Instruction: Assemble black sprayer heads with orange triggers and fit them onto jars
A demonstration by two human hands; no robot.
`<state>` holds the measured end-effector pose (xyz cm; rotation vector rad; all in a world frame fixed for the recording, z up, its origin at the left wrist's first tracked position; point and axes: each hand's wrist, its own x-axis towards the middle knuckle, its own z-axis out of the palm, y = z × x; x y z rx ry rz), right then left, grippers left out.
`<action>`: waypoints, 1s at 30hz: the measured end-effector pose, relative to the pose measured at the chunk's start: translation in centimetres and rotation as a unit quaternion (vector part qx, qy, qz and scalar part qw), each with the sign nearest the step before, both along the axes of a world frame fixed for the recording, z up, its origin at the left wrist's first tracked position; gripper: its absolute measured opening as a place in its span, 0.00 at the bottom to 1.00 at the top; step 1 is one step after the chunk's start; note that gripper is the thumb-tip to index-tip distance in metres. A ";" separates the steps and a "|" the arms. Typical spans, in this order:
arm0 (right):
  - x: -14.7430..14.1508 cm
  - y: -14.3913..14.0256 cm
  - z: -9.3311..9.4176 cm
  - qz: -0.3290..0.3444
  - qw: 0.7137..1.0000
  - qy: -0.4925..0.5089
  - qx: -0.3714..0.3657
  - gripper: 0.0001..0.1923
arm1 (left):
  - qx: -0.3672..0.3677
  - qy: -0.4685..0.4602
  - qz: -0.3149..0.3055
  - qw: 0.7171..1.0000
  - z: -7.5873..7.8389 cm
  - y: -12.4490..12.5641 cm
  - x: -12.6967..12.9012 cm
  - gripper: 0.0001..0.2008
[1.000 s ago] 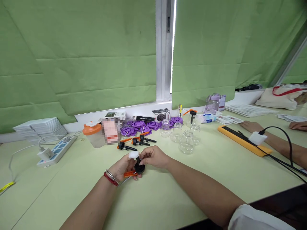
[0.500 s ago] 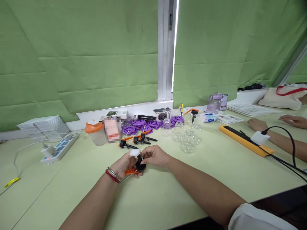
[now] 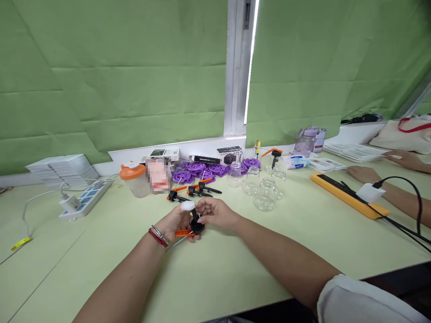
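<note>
My left hand [image 3: 177, 223] is closed around a black round cap part with an orange handle [image 3: 183, 233] and a thin metal rod. A black stem [image 3: 195, 214] rises from the cap. Something white [image 3: 188, 205] covers the end of my left thumb. My right hand [image 3: 215, 213] pinches at the stem from the right side, its fingers curled and partly hidden. Just beyond my hands lie several similar black parts with orange handles [image 3: 199, 190]. Glass jars [image 3: 264, 202] stand to the right of them, one with a black and orange top [image 3: 275, 154] fitted.
Purple openwork discs [image 3: 197, 168] are piled at the back. An orange-lidded cup [image 3: 132, 172] and a white power strip [image 3: 88, 200] are at the left. A co-worker's hand [image 3: 363, 175] rests beyond the orange power strip [image 3: 348, 197] with its charger and cables.
The view has shifted slightly. My hands keep nearly the same grip on the black cap part. At the far right, a co-worker's farther hand has moved left toward the stacked papers.
</note>
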<state>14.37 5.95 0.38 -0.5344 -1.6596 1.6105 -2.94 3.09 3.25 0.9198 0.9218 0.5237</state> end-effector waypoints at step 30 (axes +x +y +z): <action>0.3 0.3 -0.3 0.022 1.000 0.004 0.002 0.19 | 0.011 0.006 -0.004 1.000 0.7 -0.2 0.4 0.23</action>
